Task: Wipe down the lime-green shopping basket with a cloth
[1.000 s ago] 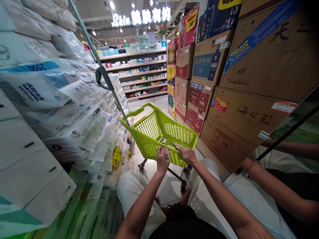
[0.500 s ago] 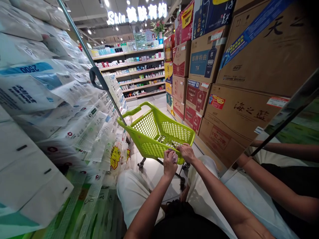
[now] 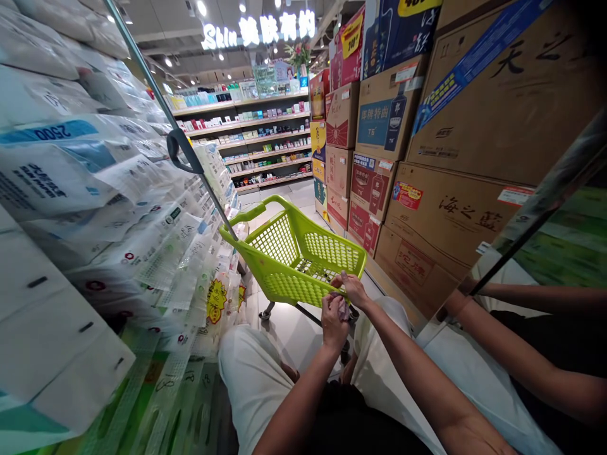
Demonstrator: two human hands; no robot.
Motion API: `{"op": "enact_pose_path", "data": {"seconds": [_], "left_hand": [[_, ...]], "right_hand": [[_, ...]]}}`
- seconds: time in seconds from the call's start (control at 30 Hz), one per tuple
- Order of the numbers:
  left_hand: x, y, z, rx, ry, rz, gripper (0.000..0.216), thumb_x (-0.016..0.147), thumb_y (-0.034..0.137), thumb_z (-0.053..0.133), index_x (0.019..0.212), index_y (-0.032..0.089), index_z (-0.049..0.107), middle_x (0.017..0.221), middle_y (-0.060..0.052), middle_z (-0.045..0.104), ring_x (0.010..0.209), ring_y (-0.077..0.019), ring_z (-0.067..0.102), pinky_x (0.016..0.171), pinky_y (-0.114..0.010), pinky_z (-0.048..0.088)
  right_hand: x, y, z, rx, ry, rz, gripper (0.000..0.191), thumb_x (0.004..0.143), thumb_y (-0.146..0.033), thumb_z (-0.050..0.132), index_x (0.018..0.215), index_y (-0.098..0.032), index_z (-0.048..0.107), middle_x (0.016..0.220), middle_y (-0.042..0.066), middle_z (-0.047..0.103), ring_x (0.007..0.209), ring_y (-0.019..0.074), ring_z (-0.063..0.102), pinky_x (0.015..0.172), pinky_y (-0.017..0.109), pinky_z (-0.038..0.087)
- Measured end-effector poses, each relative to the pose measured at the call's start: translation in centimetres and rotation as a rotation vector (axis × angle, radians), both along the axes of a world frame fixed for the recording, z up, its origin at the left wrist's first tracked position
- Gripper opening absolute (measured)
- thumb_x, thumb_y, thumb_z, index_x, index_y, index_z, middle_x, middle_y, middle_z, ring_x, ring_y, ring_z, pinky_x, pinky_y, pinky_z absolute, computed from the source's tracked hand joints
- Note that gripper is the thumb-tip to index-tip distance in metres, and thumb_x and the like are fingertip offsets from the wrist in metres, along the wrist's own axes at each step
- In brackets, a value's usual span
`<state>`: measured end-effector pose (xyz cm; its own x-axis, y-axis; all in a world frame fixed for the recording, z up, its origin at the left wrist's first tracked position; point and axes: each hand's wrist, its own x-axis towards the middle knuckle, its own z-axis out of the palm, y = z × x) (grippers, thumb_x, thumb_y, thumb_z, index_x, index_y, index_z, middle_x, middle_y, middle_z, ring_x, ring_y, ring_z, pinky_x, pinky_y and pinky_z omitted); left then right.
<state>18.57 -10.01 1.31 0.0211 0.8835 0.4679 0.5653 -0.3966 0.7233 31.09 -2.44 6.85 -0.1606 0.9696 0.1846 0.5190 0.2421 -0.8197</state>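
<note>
A lime-green shopping cart (image 3: 284, 287) with a perforated plastic basket stands in front of my knees, and its basket holds nothing that I can see. My left hand (image 3: 334, 323) is closed around a crumpled greyish-pink cloth (image 3: 343, 308), held against the outside of the basket's near wall, close to its right corner. Just above, my right hand (image 3: 353, 291) grips the rim near that same corner, its thumb raised and its fingers bent over the edge. A grey pole (image 3: 152, 76) with a dark loop handle (image 3: 184, 151) rises from the cart's left side.
Stacked white tissue packs (image 3: 104, 253) crowd the left side. Cardboard cartons (image 3: 455, 208) are piled high on the right, beside a reflective panel (image 3: 535, 265) mirroring my arms. Pale floor (image 3: 303, 193) leads toward shelves (image 3: 265, 129) of small goods.
My left hand has slid rightward along the basket's near wall with the cloth. My right hand stays at the rim, its thumb lifted now. The view has shifted slightly.
</note>
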Motion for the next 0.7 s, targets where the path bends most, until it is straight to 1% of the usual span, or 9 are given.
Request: {"op": "enact_pose_path", "data": {"seconds": [0.07,0.13,0.23,0.33,0.43,0.53,0.6,0.7], "left_hand": [[0.0,0.2,-0.1,0.010,-0.018,0.036,0.054,0.075,-0.001,0.058,0.123,0.022,0.067,0.122,-0.012,0.056,0.117,-0.0235,0.063,0.107,-0.039,0.053],[-0.7,1.1,0.1,0.029,-0.039,0.107,0.046,0.080,0.003,0.058,0.121,0.021,0.068,0.121,-0.012,0.055,0.114,-0.0231,0.064,0.106,-0.039,0.054],[-2.6,3.0,0.6,0.064,-0.053,0.197,0.031,0.087,0.013,0.060,0.116,0.020,0.071,0.118,-0.012,0.056,0.109,-0.0236,0.065,0.102,-0.041,0.055],[-5.0,5.0,1.4,0.083,-0.028,0.217,0.026,0.087,0.018,0.063,0.111,0.021,0.072,0.116,-0.012,0.056,0.109,-0.0244,0.064,0.100,-0.041,0.055],[-7.7,6.9,2.4,0.067,-0.054,0.296,0.030,0.083,0.014,0.063,0.111,0.020,0.072,0.116,-0.012,0.057,0.107,-0.0241,0.063,0.102,-0.041,0.054],[-9.7,8.4,3.2,0.016,-0.108,0.396,0.036,0.079,0.008,0.061,0.111,0.020,0.071,0.116,-0.011,0.057,0.103,-0.0230,0.063,0.102,-0.041,0.054],[-10.1,8.6,3.2,0.001,-0.112,0.425,0.039,0.076,0.007,0.060,0.112,0.020,0.071,0.116,-0.012,0.057,0.103,-0.0235,0.062,0.103,-0.042,0.053],[-9.6,8.0,2.5,0.029,-0.066,0.396,0.046,0.074,0.004,0.059,0.116,0.019,0.069,0.118,-0.012,0.056,0.109,-0.0256,0.061,0.105,-0.044,0.052]], "right_hand": [[0.1,0.0,-0.1,0.010,0.034,0.007,0.088,0.104,-0.060,0.001,0.085,-0.024,0.078,0.088,0.006,0.077,0.093,0.0227,0.071,0.098,0.037,0.047],[0.1,0.0,-0.2,0.023,0.042,0.008,0.086,0.104,-0.060,0.002,0.083,-0.024,0.078,0.088,0.006,0.077,0.091,0.0229,0.071,0.097,0.037,0.048],[0.0,0.1,-0.6,0.047,-0.006,-0.003,0.084,0.105,-0.057,0.003,0.082,-0.025,0.077,0.088,0.006,0.078,0.093,0.0221,0.071,0.100,0.037,0.045],[-0.2,0.1,-0.8,0.083,-0.113,-0.010,0.079,0.107,-0.049,0.006,0.082,-0.025,0.077,0.091,0.005,0.079,0.098,0.0212,0.070,0.105,0.038,0.040],[-0.3,0.1,-1.0,0.117,-0.202,-0.013,0.073,0.109,-0.040,0.010,0.083,-0.026,0.077,0.092,0.004,0.079,0.098,0.0192,0.069,0.106,0.035,0.038],[-0.7,0.0,-1.3,0.177,-0.302,-0.036,0.067,0.110,-0.035,0.015,0.083,-0.026,0.076,0.087,0.003,0.078,0.093,0.0172,0.069,0.103,0.031,0.038],[-1.1,-0.2,-1.7,0.245,-0.404,-0.077,0.062,0.110,-0.034,0.022,0.079,-0.024,0.075,0.080,0.004,0.076,0.086,0.0174,0.068,0.101,0.031,0.037],[-1.8,-0.6,-2.4,0.383,-0.512,-0.159,0.057,0.109,-0.037,0.031,0.073,-0.022,0.072,0.069,0.005,0.071,0.076,0.0175,0.063,0.100,0.033,0.034]]}}
